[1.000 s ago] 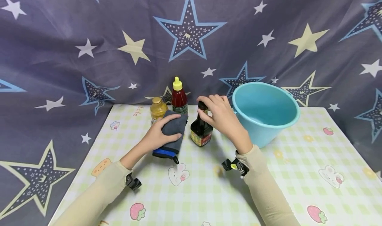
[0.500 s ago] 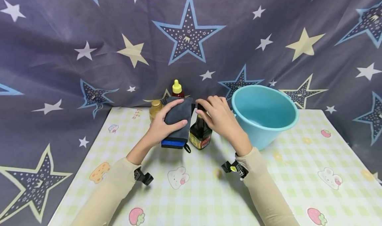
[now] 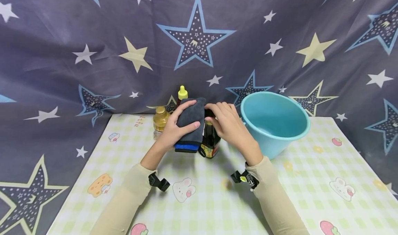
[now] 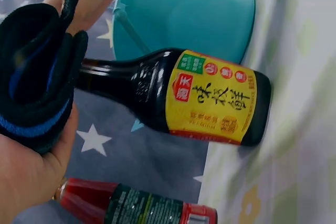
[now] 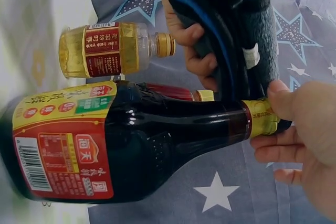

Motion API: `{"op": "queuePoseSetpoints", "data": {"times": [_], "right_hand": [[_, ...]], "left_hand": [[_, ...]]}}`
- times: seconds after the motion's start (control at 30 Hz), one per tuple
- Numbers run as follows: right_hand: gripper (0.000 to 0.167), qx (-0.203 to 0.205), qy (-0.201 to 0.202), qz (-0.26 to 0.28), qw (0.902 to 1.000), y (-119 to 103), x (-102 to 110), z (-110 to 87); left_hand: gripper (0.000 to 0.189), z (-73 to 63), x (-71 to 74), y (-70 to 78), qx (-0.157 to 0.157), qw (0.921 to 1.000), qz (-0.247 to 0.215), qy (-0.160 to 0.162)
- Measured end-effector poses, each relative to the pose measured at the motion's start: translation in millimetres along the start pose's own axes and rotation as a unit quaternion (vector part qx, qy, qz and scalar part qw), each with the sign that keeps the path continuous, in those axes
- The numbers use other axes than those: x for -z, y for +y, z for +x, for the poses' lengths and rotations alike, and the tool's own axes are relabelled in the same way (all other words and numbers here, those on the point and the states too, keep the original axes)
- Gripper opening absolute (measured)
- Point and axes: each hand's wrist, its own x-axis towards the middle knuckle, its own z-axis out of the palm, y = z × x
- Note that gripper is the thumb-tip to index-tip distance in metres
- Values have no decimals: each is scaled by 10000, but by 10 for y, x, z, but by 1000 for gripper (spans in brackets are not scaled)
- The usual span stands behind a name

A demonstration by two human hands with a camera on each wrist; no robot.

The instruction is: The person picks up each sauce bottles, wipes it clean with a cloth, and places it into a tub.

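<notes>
My left hand (image 3: 174, 129) grips a folded dark grey cloth (image 3: 191, 121) with blue inner layers and a black loop. It holds this cloth up beside the neck of a dark soy sauce bottle (image 3: 210, 140), overlapping the bottle's left side in the head view. My right hand (image 3: 228, 124) pinches the bottle at its cap, thumb on one side and fingers on the other. Upright on the table, the bottle shows a yellow and red label (image 4: 212, 98) in the left wrist view. From the right wrist, the cloth (image 5: 262, 51) appears right at the yellow neck band.
Behind the cloth stands a red chili sauce bottle with a yellow cap (image 3: 182, 91), mostly hidden. A yellow oil bottle (image 3: 160, 119) is left of it. Right of my right hand stands a turquoise bucket (image 3: 270, 143). A star-printed curtain (image 3: 199, 72) hangs behind the checked table (image 3: 217, 200).
My left hand has brought the cloth up and to the right, from in front of the oil and chili bottles to the soy sauce bottle's neck. My right hand keeps its hold on the cap.
</notes>
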Motion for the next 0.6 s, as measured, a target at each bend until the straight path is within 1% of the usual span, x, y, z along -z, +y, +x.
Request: {"op": "queuePoseSetpoints", "data": {"times": [0.1, 0.2, 0.4, 0.53, 0.6], "right_hand": [[33, -74, -99, 97, 9999, 13, 8, 7], [32, -133, -124, 206, 9996, 9, 14, -3], [31, -176, -130, 268, 9994, 6, 28, -15], [30, -162, -100, 267, 9995, 9, 28, -19], [29, -139, -62, 250, 9996, 11, 25, -24]], "left_hand": [[65, 24, -48, -27, -108, 9999, 10, -27], [65, 22, -84, -29, -137, 9999, 15, -45], [65, 14, -120, -38, 35, 9998, -17, -183], [65, -2, -132, -60, 4, 9996, 183, -209], [65, -10, -139, -81, -49, 9989, 436, -180]]}}
